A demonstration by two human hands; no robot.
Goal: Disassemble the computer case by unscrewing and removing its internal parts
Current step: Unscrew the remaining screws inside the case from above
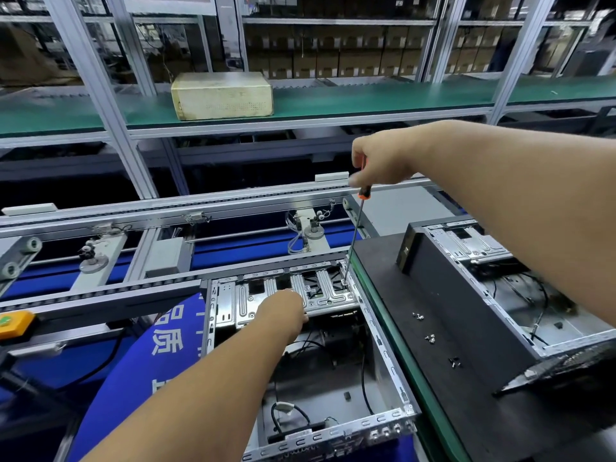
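Our right hand (pixel 383 158) closes its grip around the orange-and-black handle of a screwdriver (pixel 354 235), fingers curled round the top end. The screwdriver stands close to upright, its long axis leaning a little so the handle sits higher and to the right of the tip, and the slim shaft points down into the far right corner of the open computer case (pixel 383 355). There the tip meets a screw (pixel 343 281) on the silver drive bracket (pixel 320 291) (a stamped metal plate with ribs and slots).

Our left hand (pixel 283 311) rests on that same bracket further left; its fingers fold down over the plate's near edge, and we cannot tell whether they grip it or only press on it.

The case lies on its side with the open face up, its long axis running from us toward the conveyor rails (pixel 133 211), black cables loose on its floor. Just right of it, on the table's black mat (pixel 433 295), lie small clusters of loose screws (pixel 430 338). A second open case (pixel 500 278) sits beyond them, under our right forearm. A yellowed box (pixel 221 95) stands on the green shelf above.
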